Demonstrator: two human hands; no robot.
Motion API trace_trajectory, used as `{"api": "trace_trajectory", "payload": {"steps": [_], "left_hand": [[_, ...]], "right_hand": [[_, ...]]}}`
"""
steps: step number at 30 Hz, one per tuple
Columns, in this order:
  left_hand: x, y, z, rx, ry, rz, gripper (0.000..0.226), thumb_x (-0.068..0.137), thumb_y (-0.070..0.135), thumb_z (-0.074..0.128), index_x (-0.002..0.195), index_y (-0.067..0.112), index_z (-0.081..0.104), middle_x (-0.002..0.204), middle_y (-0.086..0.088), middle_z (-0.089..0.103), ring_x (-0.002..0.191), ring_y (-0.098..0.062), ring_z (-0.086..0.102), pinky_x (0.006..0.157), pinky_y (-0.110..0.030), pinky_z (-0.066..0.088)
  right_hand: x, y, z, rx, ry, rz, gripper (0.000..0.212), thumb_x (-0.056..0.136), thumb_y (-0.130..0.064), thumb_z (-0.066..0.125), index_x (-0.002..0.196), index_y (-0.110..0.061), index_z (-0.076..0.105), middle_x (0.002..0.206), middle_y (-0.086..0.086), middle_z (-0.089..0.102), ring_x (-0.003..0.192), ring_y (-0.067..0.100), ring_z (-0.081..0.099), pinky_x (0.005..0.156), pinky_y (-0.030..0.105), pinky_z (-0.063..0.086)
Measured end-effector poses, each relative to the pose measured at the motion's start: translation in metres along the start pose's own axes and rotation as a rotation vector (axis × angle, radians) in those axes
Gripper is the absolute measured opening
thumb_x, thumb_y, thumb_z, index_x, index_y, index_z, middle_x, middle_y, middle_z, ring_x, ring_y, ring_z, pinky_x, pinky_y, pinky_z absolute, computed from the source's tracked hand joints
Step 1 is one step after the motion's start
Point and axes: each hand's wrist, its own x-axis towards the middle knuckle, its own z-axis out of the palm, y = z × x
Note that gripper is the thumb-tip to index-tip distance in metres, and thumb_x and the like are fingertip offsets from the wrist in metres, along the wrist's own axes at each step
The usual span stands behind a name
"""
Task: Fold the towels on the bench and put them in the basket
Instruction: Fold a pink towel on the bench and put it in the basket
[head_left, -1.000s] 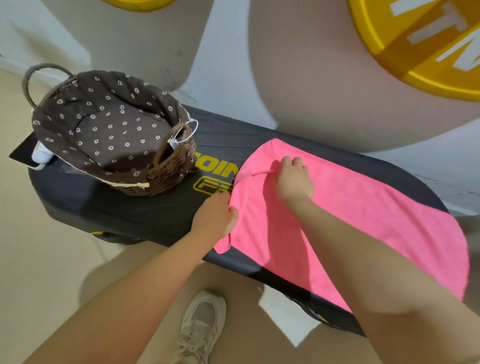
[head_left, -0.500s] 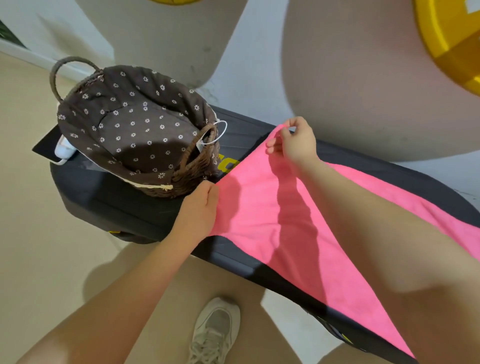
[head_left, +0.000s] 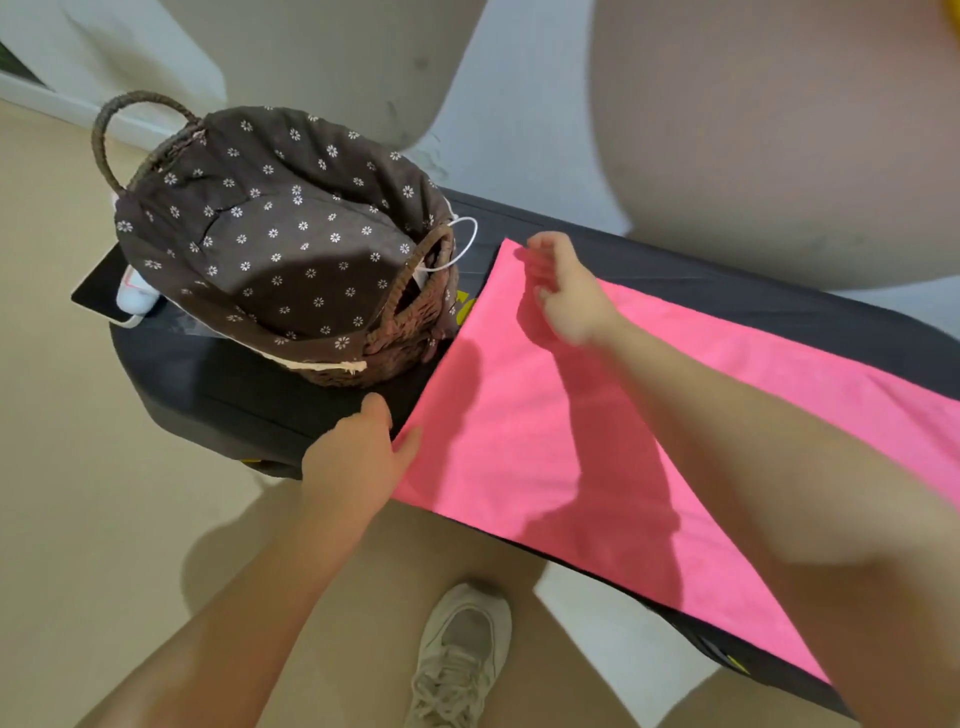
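Observation:
A pink towel (head_left: 524, 441) lies spread flat along the black bench (head_left: 270, 410), its left edge close to the basket. The wicker basket (head_left: 400, 332), lined with brown flowered cloth, stands on the bench's left end and shows only its liner inside. My left hand (head_left: 358, 457) is at the towel's near-left corner by the bench's front edge, with the thumb on the cloth, pinching that corner. My right hand (head_left: 566, 291) hovers just above the towel's far-left corner with loosely curled fingers and holds nothing; that corner lies flat.
A dark flat device (head_left: 96, 288) and a white object (head_left: 132, 296) sit on the bench's left tip behind the basket. Big grey rounded shapes (head_left: 769, 145) rise behind the bench. My shoe (head_left: 460, 654) stands on the beige floor below.
Both hands drew the towel's left edge out towards the basket and laid it flat. My right hand has let go of the far corner and lifted a little.

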Motion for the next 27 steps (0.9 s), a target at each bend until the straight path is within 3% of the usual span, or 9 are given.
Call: {"api": "trace_trajectory", "payload": {"steps": [4, 8, 10, 12, 14, 16, 19, 23, 27], "left_hand": [[-0.009, 0.023, 0.001, 0.158, 0.119, 0.279, 0.037, 0.064, 0.023, 0.082, 0.077, 0.005, 0.051, 0.044, -0.006, 0.051, 0.031, -0.025, 0.049, 0.040, -0.013, 0.013], [-0.019, 0.104, 0.005, 0.196, 0.067, 0.630, 0.029, 0.069, 0.021, 0.078, 0.088, 0.006, 0.061, 0.054, -0.008, 0.059, 0.043, -0.028, 0.058, 0.035, -0.024, 0.032], [-0.034, 0.154, 0.014, 0.209, 0.007, 0.768, 0.021, 0.082, 0.026, 0.061, 0.093, 0.009, 0.057, 0.067, -0.009, 0.062, 0.056, -0.029, 0.062, 0.043, -0.028, 0.036], [-0.052, 0.200, 0.024, 0.161, -0.082, 0.965, 0.019, 0.081, 0.027, 0.046, 0.084, 0.011, 0.055, 0.060, -0.006, 0.059, 0.047, -0.027, 0.060, 0.037, -0.022, 0.030], [-0.074, 0.241, 0.035, 0.299, -0.107, 1.159, 0.015, 0.079, 0.024, 0.053, 0.086, 0.011, 0.057, 0.064, -0.004, 0.061, 0.050, -0.024, 0.062, 0.036, -0.018, 0.015], [-0.091, 0.275, 0.050, 0.344, -0.223, 1.222, 0.023, 0.092, 0.018, 0.043, 0.112, 0.009, 0.050, 0.098, -0.008, 0.060, 0.081, -0.029, 0.062, 0.046, -0.031, 0.027], [-0.114, 0.321, 0.065, 0.197, -0.302, 1.254, 0.030, 0.094, 0.012, 0.039, 0.122, 0.008, 0.048, 0.115, -0.011, 0.053, 0.101, -0.030, 0.054, 0.072, -0.039, 0.043], [-0.144, 0.364, 0.093, 0.249, -0.357, 1.422, 0.042, 0.091, 0.007, 0.043, 0.132, 0.010, 0.046, 0.133, -0.011, 0.045, 0.121, -0.028, 0.042, 0.098, -0.042, 0.037], [-0.166, 0.389, 0.122, 0.445, -0.305, 1.588, 0.048, 0.089, 0.014, 0.039, 0.135, 0.024, 0.046, 0.149, -0.008, 0.034, 0.133, -0.028, 0.034, 0.108, -0.040, 0.028]], "right_hand": [[-0.046, 0.027, -0.035, -0.128, 0.076, -0.025, 0.041, 0.079, 0.009, 0.034, 0.117, -0.001, 0.046, 0.126, 0.012, 0.059, 0.119, 0.026, 0.055, 0.100, 0.037, 0.041], [-0.098, 0.062, -0.094, -0.290, 0.134, 0.103, 0.040, 0.082, 0.005, 0.044, 0.120, -0.005, 0.051, 0.129, 0.009, 0.058, 0.119, 0.026, 0.052, 0.096, 0.028, 0.036], [-0.124, 0.078, -0.128, -0.357, 0.182, 0.185, 0.038, 0.084, 0.002, 0.046, 0.122, -0.005, 0.050, 0.127, 0.011, 0.057, 0.117, 0.027, 0.051, 0.089, 0.027, 0.034], [-0.150, 0.095, -0.162, -0.405, 0.236, 0.261, 0.036, 0.089, -0.003, 0.046, 0.124, -0.005, 0.049, 0.127, 0.014, 0.054, 0.117, 0.029, 0.050, 0.087, 0.028, 0.033], [-0.179, 0.112, -0.196, -0.409, 0.299, 0.321, 0.035, 0.089, -0.001, 0.045, 0.124, -0.001, 0.051, 0.126, 0.017, 0.053, 0.118, 0.031, 0.049, 0.090, 0.027, 0.032], [-0.207, 0.130, -0.226, -0.410, 0.413, 0.379, 0.031, 0.089, -0.005, 0.045, 0.117, 0.003, 0.055, 0.121, 0.021, 0.055, 0.114, 0.034, 0.051, 0.090, 0.028, 0.033], [-0.244, 0.162, -0.262, -0.429, 0.563, 0.497, 0.035, 0.092, -0.017, 0.041, 0.117, 0.001, 0.056, 0.118, 0.020, 0.057, 0.114, 0.036, 0.050, 0.092, 0.036, 0.036], [-0.270, 0.193, -0.293, -0.207, 0.597, 0.708, 0.042, 0.095, -0.014, 0.040, 0.136, -0.009, 0.045, 0.136, 0.015, 0.051, 0.125, 0.032, 0.046, 0.105, 0.038, 0.036], [-0.269, 0.204, -0.305, 0.158, 0.567, 0.717, 0.055, 0.090, -0.025, 0.056, 0.140, -0.010, 0.038, 0.132, 0.011, 0.051, 0.119, 0.026, 0.050, 0.097, 0.031, 0.040]]}}
